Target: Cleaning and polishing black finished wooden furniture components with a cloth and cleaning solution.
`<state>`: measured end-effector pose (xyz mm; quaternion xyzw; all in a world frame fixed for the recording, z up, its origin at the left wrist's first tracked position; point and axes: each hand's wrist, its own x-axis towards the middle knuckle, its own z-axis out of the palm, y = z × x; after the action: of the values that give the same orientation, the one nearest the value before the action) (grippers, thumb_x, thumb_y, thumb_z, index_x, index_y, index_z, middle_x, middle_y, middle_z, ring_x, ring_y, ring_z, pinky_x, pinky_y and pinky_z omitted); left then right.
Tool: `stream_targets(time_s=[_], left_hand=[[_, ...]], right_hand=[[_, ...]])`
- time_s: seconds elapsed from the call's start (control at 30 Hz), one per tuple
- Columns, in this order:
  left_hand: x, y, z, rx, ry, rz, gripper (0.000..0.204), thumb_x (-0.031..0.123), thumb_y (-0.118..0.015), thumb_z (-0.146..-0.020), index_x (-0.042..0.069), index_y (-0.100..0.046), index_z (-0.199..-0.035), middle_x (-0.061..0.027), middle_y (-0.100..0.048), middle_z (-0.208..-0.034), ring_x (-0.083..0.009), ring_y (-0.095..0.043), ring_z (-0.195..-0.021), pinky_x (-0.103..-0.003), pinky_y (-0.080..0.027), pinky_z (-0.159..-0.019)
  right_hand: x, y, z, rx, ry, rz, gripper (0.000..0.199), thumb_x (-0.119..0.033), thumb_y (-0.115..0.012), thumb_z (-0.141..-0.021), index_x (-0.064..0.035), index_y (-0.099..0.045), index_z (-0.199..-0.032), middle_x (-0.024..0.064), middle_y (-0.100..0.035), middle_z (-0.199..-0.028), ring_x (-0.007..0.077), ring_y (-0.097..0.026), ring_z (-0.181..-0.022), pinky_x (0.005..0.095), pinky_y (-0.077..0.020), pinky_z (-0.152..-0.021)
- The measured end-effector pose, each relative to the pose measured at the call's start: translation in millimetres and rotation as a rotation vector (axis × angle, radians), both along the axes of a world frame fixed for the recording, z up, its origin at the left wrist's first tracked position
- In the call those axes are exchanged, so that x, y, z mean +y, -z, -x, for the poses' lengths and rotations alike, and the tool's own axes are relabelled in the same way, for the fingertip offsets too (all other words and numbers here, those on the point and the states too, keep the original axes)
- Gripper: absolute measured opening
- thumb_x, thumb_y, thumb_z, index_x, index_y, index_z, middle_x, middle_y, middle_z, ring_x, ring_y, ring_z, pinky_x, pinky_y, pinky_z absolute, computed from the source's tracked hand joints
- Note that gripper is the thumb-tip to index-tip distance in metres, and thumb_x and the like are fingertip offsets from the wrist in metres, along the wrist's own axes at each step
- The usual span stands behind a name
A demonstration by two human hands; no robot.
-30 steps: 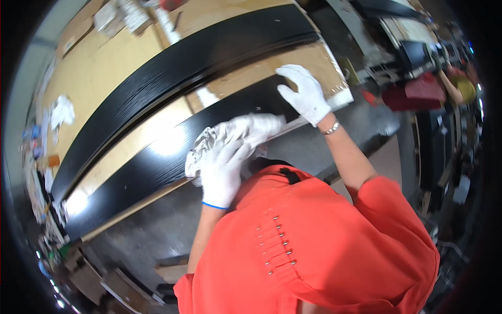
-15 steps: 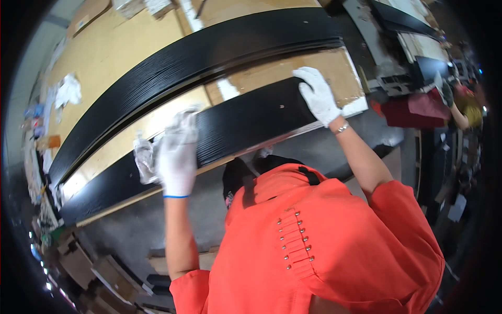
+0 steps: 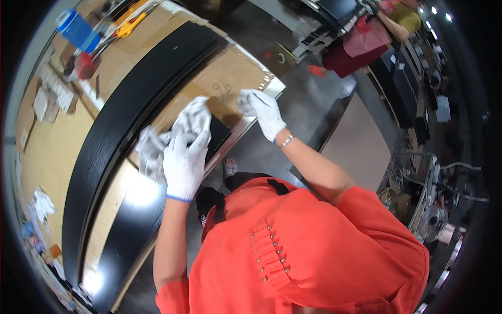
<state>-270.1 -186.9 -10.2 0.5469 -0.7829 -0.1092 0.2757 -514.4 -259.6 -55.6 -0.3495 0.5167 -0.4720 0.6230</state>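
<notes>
- And there was the left hand (image 3: 184,170), white-gloved, just left of the frame's centre, grasping a crumpled grey-white cloth (image 3: 192,119) that bunched out on either side of the fingers!
- The cloth hung over the near black panel (image 3: 137,226), which ran from mid-frame to the lower left; whether it pressed on the panel, you couldn't tell.
- Over to the right hand (image 3: 265,111), gloved as well, fingers curled by the surface's edge, right of centre; whether they gripped anything was impossible to tell.
- Beyond, the far black panel (image 3: 112,138) swept from upper centre down the left side, with brown cardboard (image 3: 230,70) between the two at upper centre.
- Now the containers! A translucent blue container (image 3: 78,30) leaned at the upper left, contents unreadable, a red object (image 3: 84,66) just below it.
- Down at the lower left, a small orange tub (image 3: 55,251) sat near the surface's (image 3: 39,157) rim, its inside too small to make out.
- A pale plastic-wrapped bundle (image 3: 46,104) lay at the upper left, its filling unclear.
- And upper right, a co-worker in a dark red apron (image 3: 361,47)!
</notes>
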Motion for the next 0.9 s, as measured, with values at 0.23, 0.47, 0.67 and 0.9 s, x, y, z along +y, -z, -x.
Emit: stream_targets(time_s=[0.23, 0.47, 0.67, 0.9], left_hand=[[-17, -8, 48, -0.014, 0.160, 0.002, 0.020, 0.006, -0.069, -0.087, 0.007, -0.074, -0.106, -0.0129, -0.065, -0.092, -0.0346, -0.066, -0.084, -0.045, -0.054, -0.075], [-14, -2, 38, -0.093, 0.203, 0.043, 0.033, 0.011, -0.067, -0.086, 0.004, -0.069, -0.119, -0.0122, -0.064, -0.099, -0.0364, -0.064, -0.091, -0.045, -0.052, -0.081], [-23, -13, 15, -0.059, 0.364, -0.061, 0.021, 0.010, -0.072, -0.083, 0.013, -0.078, -0.103, -0.0108, -0.064, -0.093, -0.0347, -0.064, -0.089, -0.046, -0.052, -0.078], [-86, -35, 20, -0.151, -0.135, -0.180, 0.024, 0.015, -0.060, -0.097, 0.013, -0.072, -0.117, -0.0184, -0.070, -0.102, -0.0392, -0.067, -0.093, -0.049, -0.054, -0.081]], right_hand=[[28, 6, 67, 0.220, 0.150, -0.105, 0.026, -0.020, -0.058, -0.103, -0.0029, -0.071, -0.119, 0.0066, -0.074, -0.100, 0.0155, -0.070, -0.086, 0.0273, -0.0547, -0.078], [36, 22, 61, 0.252, 0.103, 0.008, 0.020, -0.009, -0.060, -0.100, 0.0004, -0.071, -0.114, 0.0072, -0.073, -0.096, 0.0137, -0.068, -0.083, 0.0269, -0.0548, -0.075], [45, -1, -8, 0.493, -0.212, 0.203, 0.021, -0.013, -0.063, -0.092, -0.0039, -0.073, -0.109, 0.0173, -0.074, -0.096, 0.0288, -0.073, -0.090, 0.0356, -0.0562, -0.083], [51, 29, -25, 0.385, -0.178, 0.210, 0.021, -0.012, -0.062, -0.092, -0.0032, -0.074, -0.107, 0.0170, -0.075, -0.096, 0.0284, -0.074, -0.090, 0.0361, -0.0565, -0.084]])
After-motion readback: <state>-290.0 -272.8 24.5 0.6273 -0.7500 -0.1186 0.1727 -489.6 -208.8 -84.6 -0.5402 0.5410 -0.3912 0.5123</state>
